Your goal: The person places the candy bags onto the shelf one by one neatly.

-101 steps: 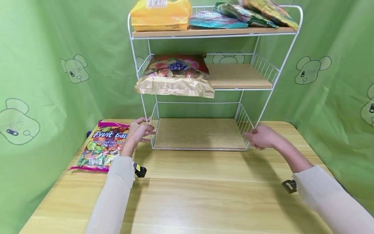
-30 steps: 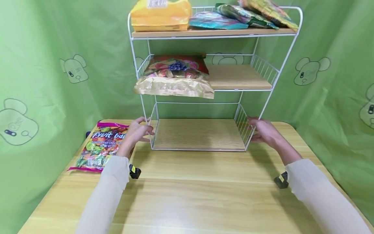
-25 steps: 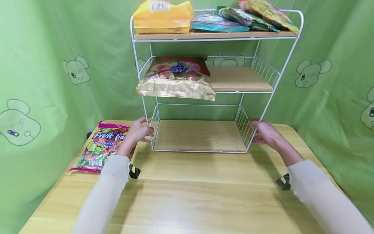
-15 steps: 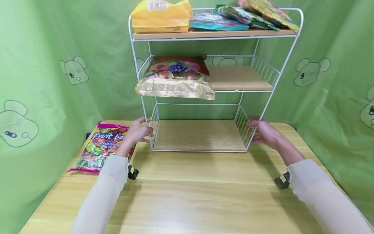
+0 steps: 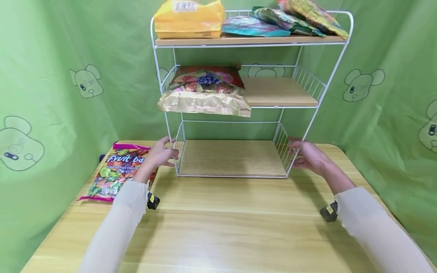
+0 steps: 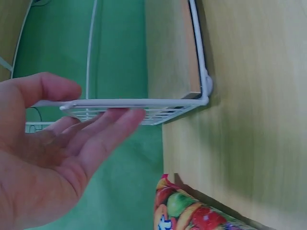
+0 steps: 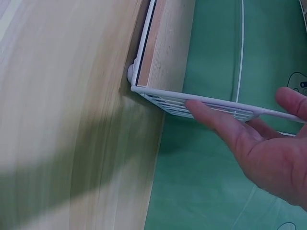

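Note:
A white wire rack [image 5: 232, 176] with three wooden shelves stands on the table. My left hand [image 5: 157, 154] is at its lower left front post; in the left wrist view the thumb lies on the inner side and the fairly straight fingers [image 6: 112, 129] rest against the outer wire side. Mirroring it, my right hand [image 5: 308, 157] is at the lower right front post, fingers extended along the wire side [image 7: 192, 108] and thumb on the inner side. A pink-edged bag of fruit chews [image 5: 119, 170] lies left of the rack, partly behind my left arm.
On the middle shelf lies a red and gold candy bag [image 5: 208, 91], overhanging the front edge. The top shelf carries a yellow package [image 5: 189, 21] and several colourful packets [image 5: 256, 26]. Green curtain [image 5: 41, 76] surrounds the wooden table [image 5: 222, 231].
Since the oldest frame, my right hand has gone from pinching the front post to lying with spread fingers along the side. My left hand stays at its post. The rack looks unmoved.

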